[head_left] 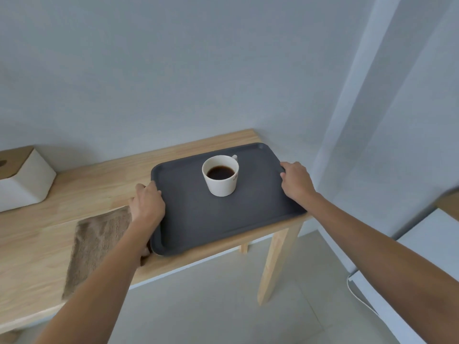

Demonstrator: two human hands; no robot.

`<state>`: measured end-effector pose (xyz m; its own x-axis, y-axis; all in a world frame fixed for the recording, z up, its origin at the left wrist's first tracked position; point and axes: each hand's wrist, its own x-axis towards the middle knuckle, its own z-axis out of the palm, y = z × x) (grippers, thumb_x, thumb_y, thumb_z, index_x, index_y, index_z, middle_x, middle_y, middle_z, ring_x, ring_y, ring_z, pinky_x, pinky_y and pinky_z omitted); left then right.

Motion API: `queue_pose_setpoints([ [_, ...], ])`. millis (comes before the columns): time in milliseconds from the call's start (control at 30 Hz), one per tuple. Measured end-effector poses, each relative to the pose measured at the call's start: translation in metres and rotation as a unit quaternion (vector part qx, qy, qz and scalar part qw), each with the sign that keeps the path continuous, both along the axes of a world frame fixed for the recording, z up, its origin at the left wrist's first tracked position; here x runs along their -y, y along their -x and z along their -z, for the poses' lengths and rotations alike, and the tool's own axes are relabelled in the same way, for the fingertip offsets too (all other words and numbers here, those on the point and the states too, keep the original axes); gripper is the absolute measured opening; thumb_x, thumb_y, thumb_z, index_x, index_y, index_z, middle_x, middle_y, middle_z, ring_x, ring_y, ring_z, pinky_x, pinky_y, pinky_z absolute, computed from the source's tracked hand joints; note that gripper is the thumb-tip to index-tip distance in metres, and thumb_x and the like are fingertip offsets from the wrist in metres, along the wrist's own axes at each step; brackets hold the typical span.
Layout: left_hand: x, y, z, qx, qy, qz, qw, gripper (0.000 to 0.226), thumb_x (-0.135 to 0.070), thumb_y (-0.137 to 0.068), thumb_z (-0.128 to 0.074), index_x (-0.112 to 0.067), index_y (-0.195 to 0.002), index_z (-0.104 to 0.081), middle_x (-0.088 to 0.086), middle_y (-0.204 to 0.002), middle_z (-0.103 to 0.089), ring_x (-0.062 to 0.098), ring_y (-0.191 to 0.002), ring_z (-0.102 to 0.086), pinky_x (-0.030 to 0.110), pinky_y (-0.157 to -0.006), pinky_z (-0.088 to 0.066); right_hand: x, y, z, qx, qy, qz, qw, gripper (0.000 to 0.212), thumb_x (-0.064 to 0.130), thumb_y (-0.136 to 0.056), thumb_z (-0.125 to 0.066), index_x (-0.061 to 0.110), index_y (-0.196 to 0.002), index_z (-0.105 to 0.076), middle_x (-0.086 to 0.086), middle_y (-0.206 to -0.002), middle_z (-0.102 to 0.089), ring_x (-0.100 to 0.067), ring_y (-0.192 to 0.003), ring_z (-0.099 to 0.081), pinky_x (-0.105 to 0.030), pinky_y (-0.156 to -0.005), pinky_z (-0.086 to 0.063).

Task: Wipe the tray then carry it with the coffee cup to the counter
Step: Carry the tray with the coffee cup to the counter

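Observation:
A dark grey tray [211, 219] lies on the right end of a light wooden table [82, 184]. A white cup [221, 184] with black coffee stands upright on the tray's far half, its handle pointing away. My left hand [146, 204] grips the tray's left rim, thumb on top. My right hand [295, 180] grips the right rim near the far corner. A brown cloth [99, 244] lies flat on the table just left of the tray, under my left forearm.
A white tissue box [22, 180] with a wooden lid stands at the table's far left. A wall runs right behind the table. A sheer curtain [387, 120] hangs to the right. A white surface [432, 249] sits at the lower right, with a cable beside it.

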<state>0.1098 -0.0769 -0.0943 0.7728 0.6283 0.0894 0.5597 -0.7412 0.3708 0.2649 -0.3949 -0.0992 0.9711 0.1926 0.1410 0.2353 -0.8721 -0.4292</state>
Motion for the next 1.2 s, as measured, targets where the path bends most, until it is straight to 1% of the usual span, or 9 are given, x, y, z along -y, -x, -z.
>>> queue_pose_setpoints([
  [67,0.001,-0.002,0.000,0.011,0.012,0.011,1.000,0.021,-0.018,-0.099,-0.035,-0.003,-0.101,-0.051,0.021,-0.109,-0.046,0.036,-0.077,-0.051,0.052,-0.080,-0.048,0.003,0.000,-0.001,-0.002,0.003,0.011,1.000,0.019,0.007,-0.094,-0.044,0.006,-0.102,-0.062,-0.017,-0.097,-0.054,-0.032,-0.078,-0.054,-0.036,-0.069,-0.047],
  [200,0.011,-0.018,-0.003,0.047,0.032,0.048,0.997,0.020,-0.012,-0.099,-0.035,0.000,-0.095,-0.050,0.023,-0.107,-0.044,0.024,-0.063,-0.039,0.042,-0.068,-0.037,0.020,0.004,0.000,-0.004,-0.019,0.042,0.999,0.024,0.002,-0.093,-0.043,0.006,-0.103,-0.064,-0.019,-0.097,-0.058,-0.034,-0.080,-0.056,-0.036,-0.071,-0.049],
  [367,0.041,-0.058,-0.009,0.064,0.027,0.133,0.989,0.019,-0.007,-0.097,-0.036,0.004,-0.095,-0.052,0.026,-0.105,-0.046,0.029,-0.074,-0.038,0.038,-0.070,-0.033,0.073,0.019,0.000,-0.004,-0.044,0.115,0.992,0.029,0.003,-0.094,-0.041,0.006,-0.110,-0.065,-0.020,-0.099,-0.059,-0.029,-0.079,-0.052,-0.031,-0.073,-0.044],
  [500,0.090,-0.095,-0.013,0.088,0.016,0.218,0.972,0.022,-0.005,-0.096,-0.038,0.006,-0.107,-0.055,0.024,-0.093,-0.043,0.041,-0.088,-0.048,0.033,-0.072,-0.030,0.134,0.035,-0.009,0.015,-0.055,0.181,0.982,0.025,0.000,-0.090,-0.041,-0.001,-0.099,-0.064,-0.021,-0.093,-0.060,-0.036,-0.078,-0.055,-0.035,-0.069,-0.047],
  [600,0.143,-0.118,-0.018,0.100,0.018,0.284,0.953,0.023,-0.004,-0.096,-0.038,0.007,-0.108,-0.055,0.019,-0.086,-0.040,0.036,-0.085,-0.043,0.030,-0.073,-0.030,0.187,0.052,-0.016,0.023,-0.060,0.234,0.970,0.024,0.000,-0.090,-0.041,0.000,-0.093,-0.064,-0.019,-0.090,-0.061,-0.031,-0.074,-0.051,-0.030,-0.066,-0.039],
  [667,0.185,-0.133,-0.020,0.104,0.017,0.322,0.941,0.018,-0.003,-0.095,-0.038,0.003,-0.100,-0.055,0.016,-0.079,-0.040,0.034,-0.085,-0.042,0.037,-0.076,-0.035,0.226,0.065,-0.019,0.026,-0.078,0.265,0.961,0.025,0.000,-0.089,-0.040,0.000,-0.091,-0.064,-0.020,-0.089,-0.062,-0.034,-0.077,-0.056,-0.033,-0.065,-0.043],
  [800,0.276,-0.157,-0.019,0.105,0.018,0.375,0.921,0.028,-0.002,-0.094,-0.040,0.012,-0.114,-0.053,0.034,-0.095,-0.055,0.045,-0.103,-0.049,0.043,-0.085,-0.036,0.309,0.095,-0.021,0.036,-0.093,0.322,0.941,0.024,-0.002,-0.088,-0.040,-0.005,-0.096,-0.063,-0.023,-0.092,-0.065,-0.039,-0.087,-0.060,-0.042,-0.077,-0.050],
  [1000,0.431,-0.163,-0.013,0.119,0.084,0.454,0.879,0.022,-0.004,-0.095,-0.036,0.006,-0.099,-0.055,0.019,-0.088,-0.041,0.031,-0.084,-0.042,0.032,-0.078,-0.033,0.442,0.142,-0.024,0.036,-0.076,0.417,0.905,0.028,0.001,-0.093,-0.043,-0.006,-0.113,-0.060,-0.024,-0.108,-0.065,-0.041,-0.098,-0.059,-0.043,-0.083,-0.048],
  [1200,0.575,-0.155,-0.004,0.108,0.120,0.511,0.844,0.023,-0.005,-0.095,-0.037,0.004,-0.103,-0.056,0.015,-0.094,-0.037,0.029,-0.077,-0.042,0.036,-0.085,-0.040,0.567,0.188,-0.017,0.023,-0.051,0.468,0.882,0.025,0.004,-0.090,-0.043,0.005,-0.105,-0.063,-0.020,-0.098,-0.065,-0.038,-0.086,-0.061,-0.037,-0.073,-0.050],
])
